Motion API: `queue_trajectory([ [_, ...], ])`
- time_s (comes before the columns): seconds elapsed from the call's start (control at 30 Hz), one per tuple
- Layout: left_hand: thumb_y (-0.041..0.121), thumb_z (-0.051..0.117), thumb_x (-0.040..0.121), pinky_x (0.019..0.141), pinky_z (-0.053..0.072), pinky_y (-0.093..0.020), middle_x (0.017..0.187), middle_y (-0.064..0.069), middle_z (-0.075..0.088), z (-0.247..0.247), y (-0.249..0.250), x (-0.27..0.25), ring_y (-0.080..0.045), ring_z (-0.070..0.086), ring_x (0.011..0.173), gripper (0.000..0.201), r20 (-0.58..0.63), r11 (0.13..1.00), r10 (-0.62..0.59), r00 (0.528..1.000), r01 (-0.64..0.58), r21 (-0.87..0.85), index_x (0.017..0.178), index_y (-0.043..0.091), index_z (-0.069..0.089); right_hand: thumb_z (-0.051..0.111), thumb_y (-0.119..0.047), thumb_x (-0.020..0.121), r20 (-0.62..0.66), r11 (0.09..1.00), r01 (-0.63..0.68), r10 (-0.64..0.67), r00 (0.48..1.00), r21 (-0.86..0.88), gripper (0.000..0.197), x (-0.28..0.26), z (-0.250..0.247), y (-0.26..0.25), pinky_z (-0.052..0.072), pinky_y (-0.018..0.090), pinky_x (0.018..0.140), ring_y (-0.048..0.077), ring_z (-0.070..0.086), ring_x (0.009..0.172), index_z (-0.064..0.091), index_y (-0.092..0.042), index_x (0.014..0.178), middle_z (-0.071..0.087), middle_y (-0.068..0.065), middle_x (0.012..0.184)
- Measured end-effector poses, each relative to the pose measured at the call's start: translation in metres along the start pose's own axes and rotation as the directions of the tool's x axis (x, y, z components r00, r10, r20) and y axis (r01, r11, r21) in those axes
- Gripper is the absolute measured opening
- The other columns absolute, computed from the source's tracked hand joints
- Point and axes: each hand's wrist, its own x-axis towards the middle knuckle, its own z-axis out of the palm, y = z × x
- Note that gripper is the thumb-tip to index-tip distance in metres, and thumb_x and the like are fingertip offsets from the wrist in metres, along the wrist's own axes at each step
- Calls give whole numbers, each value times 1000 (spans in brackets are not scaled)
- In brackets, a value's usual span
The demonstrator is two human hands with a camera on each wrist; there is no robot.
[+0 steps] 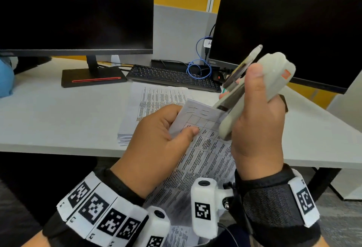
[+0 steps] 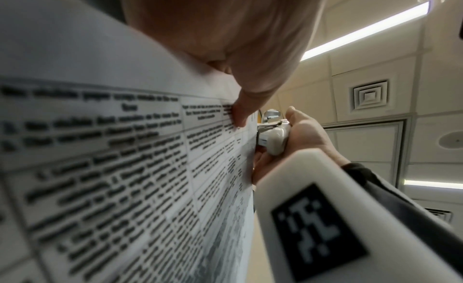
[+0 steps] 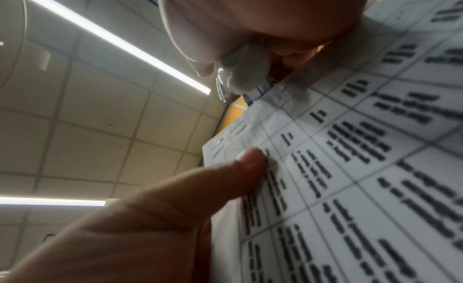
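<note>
- Stapler: one, off-white plastic with an orange patch near its rear end, is being held up above the desk's front edge, tilting nose-down toward the person.
- Its parts are fanning apart, with the shiny metal staple track standing clear of the white cover.
- Its nose is touching the top right edge of the held paper.
- The right hand is gripping the stapler, fingers curling round the body and the thumb lying along its near side.
- The left hand is pinching the paper near its top left corner, thumb pressing on the printed face and fingers going behind.
- The paper is carrying a printed table of small text, and at least four thin staples are showing along its top margin; how many sheets are being held I cannot tell.
- One stack of similar printed sheets is lying on the desk just behind the hands.
- Two dark monitors are standing at the back, with one black keyboard sitting between them and a blue cable looping behind it.
- The right hand and the stapler are hiding the paper's upper right corner.
</note>
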Motion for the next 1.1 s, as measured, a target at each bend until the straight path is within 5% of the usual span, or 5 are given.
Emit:
queue_trajectory([
  [0.1,25,66,80,74,59,-49,88,8,75,0,1,-1,-15,71,82,18,6,1000,-4,1000,4,1,96,31,69,54,-59,77,2,1000,26,-26,1000,10,49,-2,3,-3,53,25,60,14,64,67,64,-11,85,62,0,69],
  [0.43,25,69,81,76,58,-50,88,3,74,2,4,-2,-18,71,83,14,50,1000,-15,999,16,-21,94,27,66,49,-59,81,4,995,101,-101,995,-25,56,-3,6,-8,49,22,57,16,64,64,62,-4,86,63,5,68],
  [0.63,32,84,72,80,57,-27,93,19,72,1,15,4,3,68,86,34,179,997,34,983,-47,68,100,35,65,50,-58,81,21,997,83,-82,996,-6,55,-9,9,-8,51,28,56,31,65,66,62,-5,83,63,20,70],
  [0.83,55,64,73,60,46,-19,77,14,66,0,20,0,-3,62,72,25,161,918,208,965,-249,310,87,35,63,52,-59,79,41,997,56,-58,997,53,48,-9,7,-8,50,30,56,27,63,62,61,-12,77,59,12,63],
  [1.1,27,75,82,69,54,-22,90,22,66,4,3,6,2,63,80,27,107,950,77,991,-106,295,96,43,58,60,-66,74,46,999,24,-25,999,41,47,4,-1,0,52,38,67,24,63,72,62,-19,81,62,5,73],
])
